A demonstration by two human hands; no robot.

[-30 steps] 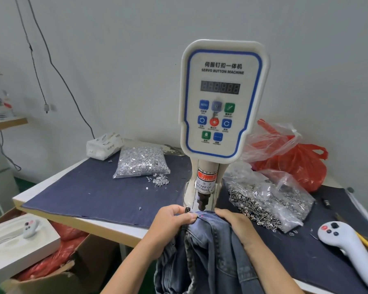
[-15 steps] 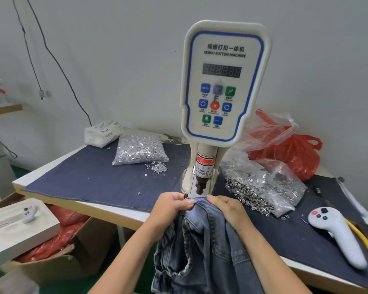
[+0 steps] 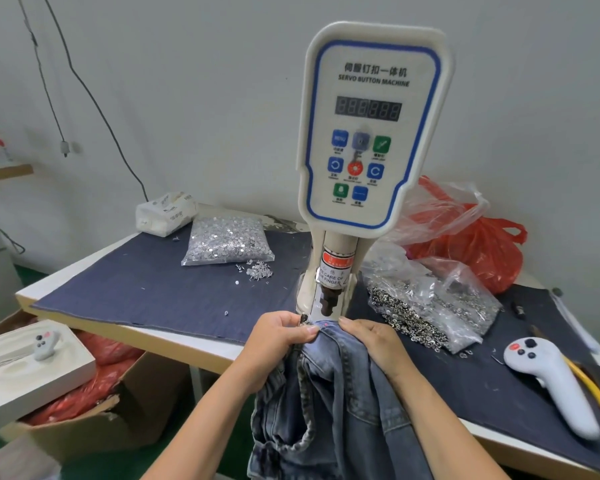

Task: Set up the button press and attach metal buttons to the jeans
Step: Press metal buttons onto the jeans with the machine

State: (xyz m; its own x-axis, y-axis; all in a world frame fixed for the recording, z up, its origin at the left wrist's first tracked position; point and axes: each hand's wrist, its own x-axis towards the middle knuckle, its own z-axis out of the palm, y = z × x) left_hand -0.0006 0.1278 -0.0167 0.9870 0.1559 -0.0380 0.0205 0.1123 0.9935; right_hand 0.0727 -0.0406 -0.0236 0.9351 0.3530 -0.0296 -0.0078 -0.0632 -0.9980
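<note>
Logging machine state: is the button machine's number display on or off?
It looks off: the display on the servo button machine shows only dim, unlit digit segments, though glare could hide a faint reading.

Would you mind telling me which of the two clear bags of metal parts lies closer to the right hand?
The crumpled bag of dark ring-shaped parts, right of the press; the bag of silvery tacks lies left of it.

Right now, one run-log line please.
left hand: pinches jeans | right hand: grips jeans | jeans: under button press
</note>
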